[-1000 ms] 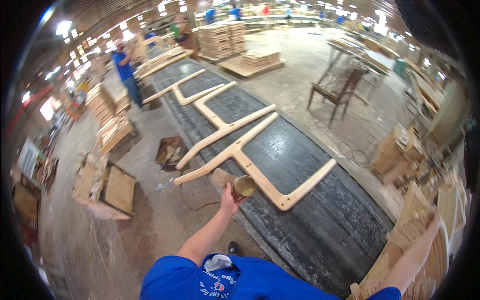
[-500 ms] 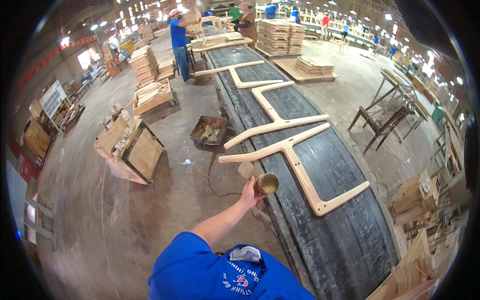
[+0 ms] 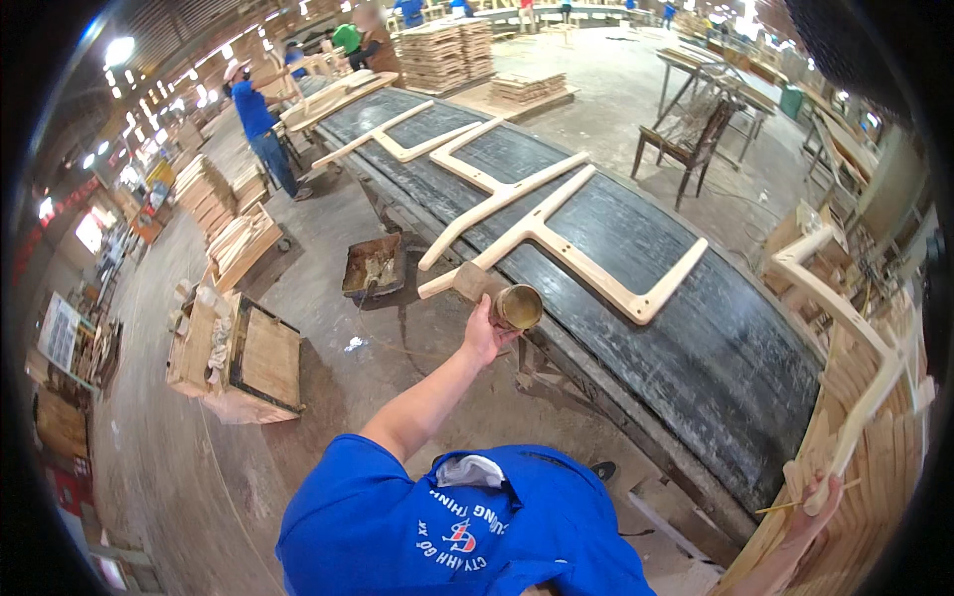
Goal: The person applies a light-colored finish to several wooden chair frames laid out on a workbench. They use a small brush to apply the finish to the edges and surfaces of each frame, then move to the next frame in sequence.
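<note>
My left hand (image 3: pixel 484 333) is closed round a small round can (image 3: pixel 519 307) with yellowish stuff inside, above the near edge of the dark conveyor belt (image 3: pixel 636 382). A flat brownish piece (image 3: pixel 472 281) shows just beyond its fingers; whether the hand holds it is unclear. At the far right, my right hand (image 3: pixel 817 495) grips the lower end of a pale wooden chair frame (image 3: pixel 845 313), which is raised over a stack of similar parts. A thin yellowish stick (image 3: pixel 785 508) pokes out at that hand. The nearest frame on the belt (image 3: pixel 586 263) lies just past the can.
Two more frames (image 3: pixel 507 189) (image 3: pixel 397 139) lie farther along the belt. Stacked wooden parts (image 3: pixel 884 477) stand at the right. A wooden box cart (image 3: pixel 263 358) and a dirty tray (image 3: pixel 374 266) stand on the left floor. A person in blue (image 3: pixel 256 124) works at the far end.
My view has swung to the right. My right hand has come into clear sight, holding a chair frame up at the right. The left hand keeps the can near the belt's edge.
</note>
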`<state>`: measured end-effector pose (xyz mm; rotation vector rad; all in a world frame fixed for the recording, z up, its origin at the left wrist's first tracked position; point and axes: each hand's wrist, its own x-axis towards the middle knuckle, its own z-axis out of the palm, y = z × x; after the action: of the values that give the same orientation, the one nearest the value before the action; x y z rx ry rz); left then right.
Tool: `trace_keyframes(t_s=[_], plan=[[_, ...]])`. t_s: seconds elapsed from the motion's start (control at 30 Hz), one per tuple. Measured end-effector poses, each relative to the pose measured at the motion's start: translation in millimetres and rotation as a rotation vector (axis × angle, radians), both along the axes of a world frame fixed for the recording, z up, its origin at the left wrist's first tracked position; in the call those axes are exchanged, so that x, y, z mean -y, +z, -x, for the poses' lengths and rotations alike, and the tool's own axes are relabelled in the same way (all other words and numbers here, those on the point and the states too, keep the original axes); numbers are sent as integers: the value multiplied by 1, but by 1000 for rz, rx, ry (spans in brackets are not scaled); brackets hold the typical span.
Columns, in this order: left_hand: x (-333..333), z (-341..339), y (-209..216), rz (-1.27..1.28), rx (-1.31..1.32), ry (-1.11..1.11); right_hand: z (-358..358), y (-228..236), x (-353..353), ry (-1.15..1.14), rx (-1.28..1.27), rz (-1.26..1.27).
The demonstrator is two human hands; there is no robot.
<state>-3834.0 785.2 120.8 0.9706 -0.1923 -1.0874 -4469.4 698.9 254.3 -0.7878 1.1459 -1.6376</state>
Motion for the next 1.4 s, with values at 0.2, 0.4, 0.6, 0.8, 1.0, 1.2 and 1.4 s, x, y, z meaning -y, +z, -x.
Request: trace_keyframes(t_s=[0.2, 0.4, 0.6, 0.8, 1.0, 1.2, 1.4], plan=[[9, 40, -5, -20, -43, -84, -8, -39, -64, 297, -158, 37], [-12, 60, -24, -112, -11, -97, 24, -106, -79, 426, -27, -199], [38, 96, -37, -165, -32, -167, 106, -164, -17, 580, -780, -732], [88, 149, -36, -239, 152, -209, 69, -72, 51, 228, -1425, -302], [186, 217, -5, -93, 210, -195, -23, -6, 147, 573, -556, 27], [213, 232, 17, -27, 184, -183, -174, -36, 187, 775, -356, 151], [232, 216, 17, -50, 216, -134, -228, -79, 224, 699, -332, 36]])
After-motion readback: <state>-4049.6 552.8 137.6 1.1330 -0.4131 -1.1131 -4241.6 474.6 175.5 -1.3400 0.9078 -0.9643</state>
